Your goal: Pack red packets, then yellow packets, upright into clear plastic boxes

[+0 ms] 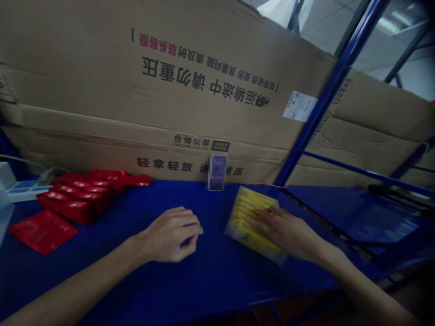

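Note:
My right hand rests over a clear plastic packet of yellow, ridged contents, its fingers stretched out across the top. The packet lies tilted to the view on the blue shelf surface; what exactly is inside cannot be made out. Left of the packet, apart from it, my left hand hovers over or rests on the blue surface. Its fingers are curled in with the thumb near the index finger, and nothing shows in them.
A pile of red packets sits at the left, with a flat red packet before it. A blurred purple box-like object stands against the cardboard wall. A blue metal post rises behind the packet.

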`<action>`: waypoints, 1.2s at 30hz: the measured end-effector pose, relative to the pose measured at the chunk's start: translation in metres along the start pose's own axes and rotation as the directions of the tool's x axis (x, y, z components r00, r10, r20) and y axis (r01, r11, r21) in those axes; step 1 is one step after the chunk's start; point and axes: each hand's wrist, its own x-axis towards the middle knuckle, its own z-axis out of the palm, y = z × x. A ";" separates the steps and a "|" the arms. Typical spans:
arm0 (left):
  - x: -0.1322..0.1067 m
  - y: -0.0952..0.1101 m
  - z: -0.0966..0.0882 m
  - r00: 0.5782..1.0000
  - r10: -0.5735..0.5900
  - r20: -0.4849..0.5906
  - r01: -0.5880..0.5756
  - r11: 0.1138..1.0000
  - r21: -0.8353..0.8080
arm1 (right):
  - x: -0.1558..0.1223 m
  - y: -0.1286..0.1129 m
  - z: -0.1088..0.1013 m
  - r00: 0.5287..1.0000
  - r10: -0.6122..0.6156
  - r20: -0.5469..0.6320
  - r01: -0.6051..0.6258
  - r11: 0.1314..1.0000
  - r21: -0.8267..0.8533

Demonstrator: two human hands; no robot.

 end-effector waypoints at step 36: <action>-0.057 -0.008 0.015 0.921 -0.293 0.259 0.167 0.894 0.416 | 0.197 -0.098 0.020 0.927 0.374 -0.040 -0.055 0.240 0.969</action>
